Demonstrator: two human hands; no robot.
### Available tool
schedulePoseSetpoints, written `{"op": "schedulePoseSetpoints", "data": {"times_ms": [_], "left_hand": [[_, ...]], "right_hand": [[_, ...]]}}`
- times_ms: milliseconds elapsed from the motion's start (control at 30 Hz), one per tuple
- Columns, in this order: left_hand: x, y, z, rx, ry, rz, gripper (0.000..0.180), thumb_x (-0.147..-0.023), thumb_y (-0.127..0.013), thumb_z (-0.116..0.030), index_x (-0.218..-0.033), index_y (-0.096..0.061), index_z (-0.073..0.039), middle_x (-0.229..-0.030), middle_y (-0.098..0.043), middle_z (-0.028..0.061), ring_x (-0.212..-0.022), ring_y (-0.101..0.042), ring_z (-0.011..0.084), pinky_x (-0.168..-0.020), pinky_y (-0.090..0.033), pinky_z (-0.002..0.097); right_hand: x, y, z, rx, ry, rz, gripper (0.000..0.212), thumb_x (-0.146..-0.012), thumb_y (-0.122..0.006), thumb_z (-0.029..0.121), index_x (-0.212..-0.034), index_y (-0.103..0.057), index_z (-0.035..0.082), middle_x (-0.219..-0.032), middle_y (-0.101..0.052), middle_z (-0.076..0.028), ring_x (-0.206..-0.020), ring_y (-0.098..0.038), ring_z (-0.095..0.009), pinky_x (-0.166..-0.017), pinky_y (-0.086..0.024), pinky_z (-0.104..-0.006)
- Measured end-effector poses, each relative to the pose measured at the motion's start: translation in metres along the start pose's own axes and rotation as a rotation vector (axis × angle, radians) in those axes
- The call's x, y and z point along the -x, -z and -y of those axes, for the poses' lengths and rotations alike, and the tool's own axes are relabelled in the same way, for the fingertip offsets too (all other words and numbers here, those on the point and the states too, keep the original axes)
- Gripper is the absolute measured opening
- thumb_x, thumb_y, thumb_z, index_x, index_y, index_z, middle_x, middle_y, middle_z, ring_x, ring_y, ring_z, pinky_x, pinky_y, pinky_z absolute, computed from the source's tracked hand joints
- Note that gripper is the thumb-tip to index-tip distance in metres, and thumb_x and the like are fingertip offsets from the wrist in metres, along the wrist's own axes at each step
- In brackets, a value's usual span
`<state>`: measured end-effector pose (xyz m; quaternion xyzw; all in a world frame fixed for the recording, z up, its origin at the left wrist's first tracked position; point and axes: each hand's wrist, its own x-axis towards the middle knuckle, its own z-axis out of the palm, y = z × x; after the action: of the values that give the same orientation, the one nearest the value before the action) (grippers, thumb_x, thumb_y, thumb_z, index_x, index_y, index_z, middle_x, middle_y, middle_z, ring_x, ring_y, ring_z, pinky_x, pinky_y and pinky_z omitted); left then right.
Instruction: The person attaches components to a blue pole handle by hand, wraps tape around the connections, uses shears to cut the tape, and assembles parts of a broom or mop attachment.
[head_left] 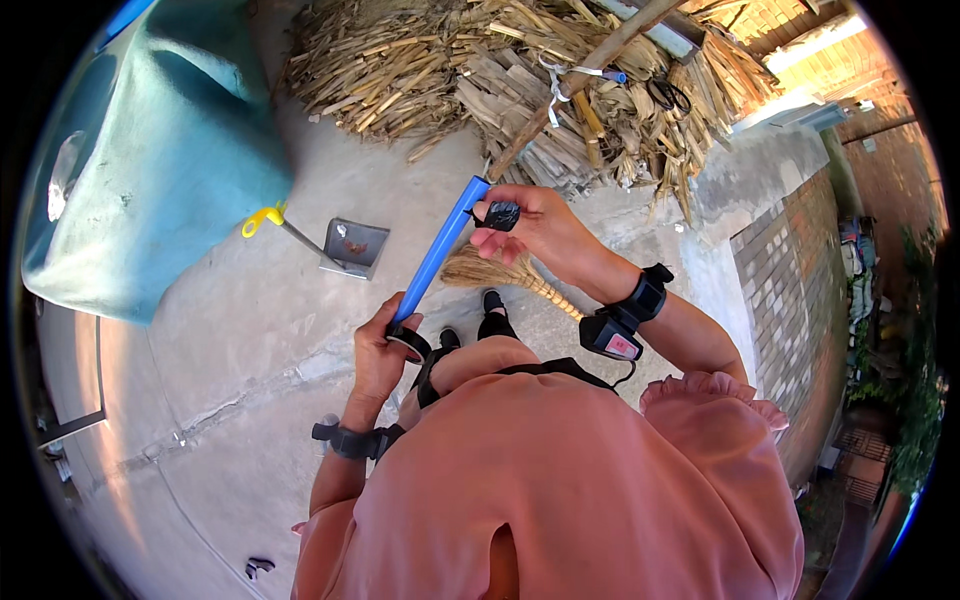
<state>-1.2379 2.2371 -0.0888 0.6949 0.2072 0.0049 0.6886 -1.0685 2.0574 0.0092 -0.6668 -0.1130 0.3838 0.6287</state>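
My left hand [380, 355] is wrapped round the lower end of a blue tube [437, 250], which slants up and away to the right. A black ring like a roll of tape [411, 343] sits against the same hand's fingers. Near the tube's upper end my right hand [535, 225] is closed on a small crumpled black piece [498, 215], perhaps tape. The tube's top meets the lower end of a long wooden pole [590, 65] in the picture; I cannot tell whether they are joined. White strips [556, 90] are tied round the pole.
Dry stalks [390, 60] are heaped on the concrete ahead, with scissors [668, 95] on them. A grey dustpan [371, 240] with a yellow-ended handle stands left of the tube. Below my right hand is a straw broom [490, 268]. A teal cover [190, 180] drapes something at left.
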Motion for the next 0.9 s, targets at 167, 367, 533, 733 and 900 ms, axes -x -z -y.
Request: {"op": "schedulePoseSetpoints", "data": {"times_ms": [167, 367, 533, 733, 900], "left_hand": [[-0.004, 0.002, 0.015, -0.447, -0.412, -0.185, 0.036, -0.076, -0.067, -0.002, -0.111, -0.057, -0.004, -0.072, -0.059, 0.0102, -0.054, -0.058, 0.0213, -0.048, -0.046, 0.0313], [-0.004, 0.001, -0.002, -0.595, -0.570, -0.236, 0.033, -0.077, -0.065, -0.001, -0.109, -0.057, -0.002, -0.075, -0.060, 0.0144, -0.055, -0.059, 0.0258, -0.049, -0.046, 0.0332], [-0.005, 0.005, -0.002, -0.143, -0.259, -0.033, 0.031, -0.080, -0.060, 0.001, -0.111, -0.057, -0.001, -0.070, -0.056, 0.0050, -0.053, -0.054, 0.0120, -0.046, -0.044, 0.0257], [-0.007, 0.000, -0.009, 0.089, 0.033, 0.072, 0.030, -0.085, -0.059, -0.005, -0.115, -0.057, -0.002, -0.069, -0.050, -0.0021, -0.055, -0.046, 0.0034, -0.045, -0.040, 0.0187], [-0.007, 0.011, -0.020, 0.128, 0.044, 0.204, 0.028, -0.086, -0.059, -0.013, -0.111, -0.059, -0.001, -0.064, -0.046, -0.0041, -0.052, -0.041, 0.0024, -0.046, -0.034, 0.0187]], "right_hand": [[-0.006, -0.003, -0.009, -0.143, 0.045, 0.026, 0.016, -0.091, -0.048, 0.011, -0.099, -0.057, 0.000, -0.085, -0.065, -0.011, -0.071, -0.064, -0.014, -0.054, -0.049, -0.0227], [-0.008, 0.001, -0.005, -0.210, 0.026, -0.009, 0.015, -0.089, -0.054, 0.014, -0.094, -0.059, 0.001, -0.082, -0.065, -0.011, -0.066, -0.063, -0.013, -0.053, -0.048, -0.0225], [-0.015, 0.010, -0.017, -0.498, -0.125, 0.089, 0.014, -0.088, -0.055, 0.015, -0.094, -0.060, 0.002, -0.077, -0.065, -0.010, -0.059, -0.061, -0.012, -0.050, -0.046, -0.0219], [-0.002, -0.011, 0.001, -0.019, 0.056, -0.157, 0.015, -0.088, -0.049, 0.011, -0.095, -0.060, 0.003, -0.071, -0.063, -0.006, -0.054, -0.057, -0.008, -0.046, -0.043, -0.0187], [-0.001, 0.008, -0.007, -0.107, 0.123, 0.065, 0.016, -0.087, -0.045, 0.005, -0.094, -0.058, 0.000, -0.070, -0.060, -0.005, -0.054, -0.054, -0.006, -0.048, -0.045, -0.0188]]}}
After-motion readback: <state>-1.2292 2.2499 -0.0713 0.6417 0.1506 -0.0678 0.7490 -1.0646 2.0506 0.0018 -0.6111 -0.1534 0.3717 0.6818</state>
